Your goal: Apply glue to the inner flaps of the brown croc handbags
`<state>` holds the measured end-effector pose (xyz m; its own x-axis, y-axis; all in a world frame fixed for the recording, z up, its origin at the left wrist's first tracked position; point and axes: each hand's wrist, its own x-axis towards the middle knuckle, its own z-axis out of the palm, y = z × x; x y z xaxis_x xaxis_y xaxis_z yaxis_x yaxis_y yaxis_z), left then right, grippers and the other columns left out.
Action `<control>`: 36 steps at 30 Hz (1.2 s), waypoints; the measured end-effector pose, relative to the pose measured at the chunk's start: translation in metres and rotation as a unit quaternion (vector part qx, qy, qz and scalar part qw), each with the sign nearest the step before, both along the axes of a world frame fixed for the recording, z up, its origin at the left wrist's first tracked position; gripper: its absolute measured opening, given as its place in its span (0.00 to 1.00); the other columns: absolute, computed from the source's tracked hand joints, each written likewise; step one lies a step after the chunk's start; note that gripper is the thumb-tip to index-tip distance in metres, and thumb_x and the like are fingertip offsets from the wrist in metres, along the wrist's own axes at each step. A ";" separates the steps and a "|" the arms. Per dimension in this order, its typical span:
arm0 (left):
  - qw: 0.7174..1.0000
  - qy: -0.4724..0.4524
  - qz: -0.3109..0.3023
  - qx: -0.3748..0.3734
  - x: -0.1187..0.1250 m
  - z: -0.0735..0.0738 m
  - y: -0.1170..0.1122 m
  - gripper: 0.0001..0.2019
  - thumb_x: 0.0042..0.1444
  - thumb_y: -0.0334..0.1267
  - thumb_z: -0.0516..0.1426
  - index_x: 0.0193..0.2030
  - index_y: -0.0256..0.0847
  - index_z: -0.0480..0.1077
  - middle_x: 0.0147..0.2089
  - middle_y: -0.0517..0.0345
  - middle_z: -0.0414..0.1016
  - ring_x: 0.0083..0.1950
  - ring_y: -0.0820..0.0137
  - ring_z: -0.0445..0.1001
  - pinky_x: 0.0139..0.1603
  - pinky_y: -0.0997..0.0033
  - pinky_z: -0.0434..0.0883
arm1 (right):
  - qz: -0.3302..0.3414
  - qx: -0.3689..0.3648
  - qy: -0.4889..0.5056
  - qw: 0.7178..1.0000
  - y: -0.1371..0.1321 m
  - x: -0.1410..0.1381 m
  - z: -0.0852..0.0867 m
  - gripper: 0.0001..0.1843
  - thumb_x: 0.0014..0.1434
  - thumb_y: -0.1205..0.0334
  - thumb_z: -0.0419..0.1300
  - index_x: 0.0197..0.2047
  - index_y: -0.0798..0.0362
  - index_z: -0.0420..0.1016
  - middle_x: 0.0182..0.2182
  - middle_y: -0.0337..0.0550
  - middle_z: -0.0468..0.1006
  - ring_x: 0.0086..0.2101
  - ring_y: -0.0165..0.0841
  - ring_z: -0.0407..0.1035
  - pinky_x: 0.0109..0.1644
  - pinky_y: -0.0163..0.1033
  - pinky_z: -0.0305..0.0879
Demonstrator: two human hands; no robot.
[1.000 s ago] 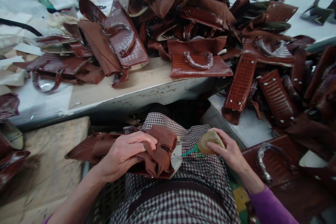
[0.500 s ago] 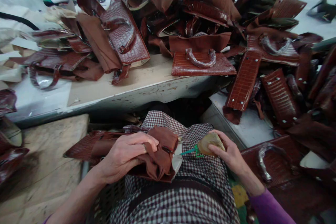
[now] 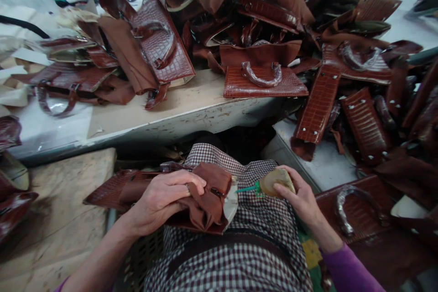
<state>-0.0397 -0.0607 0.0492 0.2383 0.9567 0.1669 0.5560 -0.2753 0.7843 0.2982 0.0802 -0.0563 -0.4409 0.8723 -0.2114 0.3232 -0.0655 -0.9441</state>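
Observation:
My left hand is closed on a bunched brown bag part with fabric lining, pressed against my checked apron on my lap. Its crocodile-textured leather panel sticks out to the left under my wrist. My right hand grips a tan squeeze bottle with a green nozzle. The nozzle points left at the white edge of the bag part, close to it.
A worn workbench runs across in front of me, heaped with brown crocodile-pattern handbags and leather strips. More bag parts fill the right side. A wooden board lies at the lower left.
My right hand has lifted the bottle slightly and brought its nozzle a little closer to the bag part. My left hand keeps the same grip.

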 end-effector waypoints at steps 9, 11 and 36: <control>1.000 -0.001 0.000 0.001 -0.001 -0.002 -0.002 0.06 0.65 0.30 0.55 0.42 0.37 0.73 0.44 0.51 0.78 0.49 0.66 0.78 0.50 0.72 0.74 | -0.002 0.076 -0.022 0.997 -0.002 -0.007 -0.007 0.26 0.57 0.49 0.67 0.55 0.49 0.69 0.47 0.45 0.75 0.46 0.44 0.71 0.53 0.47 0.66; 1.000 0.000 -0.008 0.001 0.000 -0.003 -0.003 0.05 0.65 0.29 0.55 0.42 0.37 0.73 0.44 0.51 0.78 0.49 0.66 0.77 0.50 0.72 0.74 | -0.018 0.089 -0.040 0.995 -0.002 -0.005 -0.004 0.26 0.57 0.48 0.67 0.54 0.49 0.69 0.47 0.45 0.75 0.46 0.44 0.71 0.52 0.47 0.67; 1.000 0.010 -0.004 0.011 0.007 0.001 -0.013 0.06 0.65 0.28 0.54 0.42 0.37 0.72 0.44 0.50 0.79 0.49 0.66 0.78 0.49 0.73 0.74 | -0.060 -0.065 -0.023 0.996 -0.020 0.003 0.015 0.25 0.54 0.47 0.68 0.51 0.52 0.73 0.43 0.46 0.81 0.43 0.46 0.74 0.46 0.45 0.72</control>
